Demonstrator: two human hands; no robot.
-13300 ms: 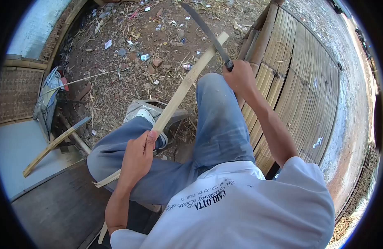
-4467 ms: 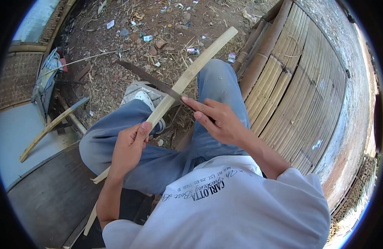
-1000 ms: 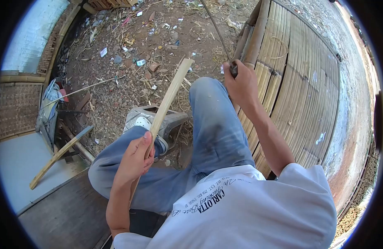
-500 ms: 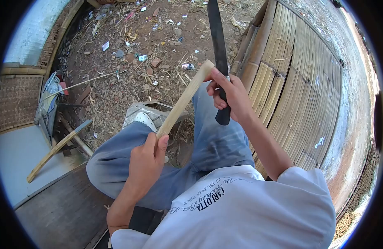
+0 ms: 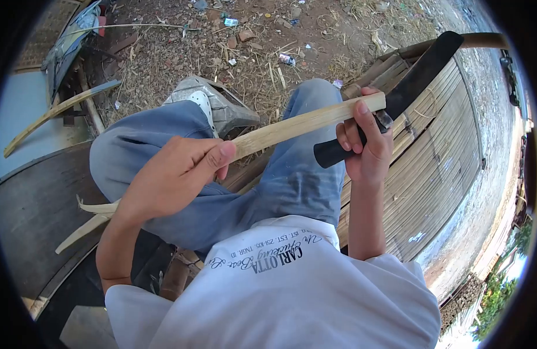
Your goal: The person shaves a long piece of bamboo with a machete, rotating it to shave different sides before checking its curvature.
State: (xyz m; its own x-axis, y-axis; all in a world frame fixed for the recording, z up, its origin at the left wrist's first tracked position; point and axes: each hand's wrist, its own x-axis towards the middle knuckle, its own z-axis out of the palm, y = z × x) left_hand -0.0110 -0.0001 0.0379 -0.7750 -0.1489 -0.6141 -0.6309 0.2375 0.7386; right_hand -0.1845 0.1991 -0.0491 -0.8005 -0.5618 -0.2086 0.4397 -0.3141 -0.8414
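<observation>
My left hand (image 5: 178,171) is closed round the near end of a pale, flat bamboo strip (image 5: 303,124), the thumb lying along its top. The strip runs across my lap, rising to the right. My right hand (image 5: 370,142) grips the black handle of a machete (image 5: 422,72), whose dark blade points up and to the right. The thumb of that same hand presses on the strip's far end, which lies against the machete near the base of the blade. Part of the handle is hidden by my fingers.
A slatted bamboo platform (image 5: 437,157) stands on my right. To the left, a long curved strip (image 5: 53,113) leans over a dark board (image 5: 42,203), with split pale pieces (image 5: 85,230) by my left arm. Litter and dry scraps cover the ground ahead.
The strip has swung from steep to nearly level. The machete has tipped over to the right, its blade now slanting. Both hands have turned, and the head view has shifted.
</observation>
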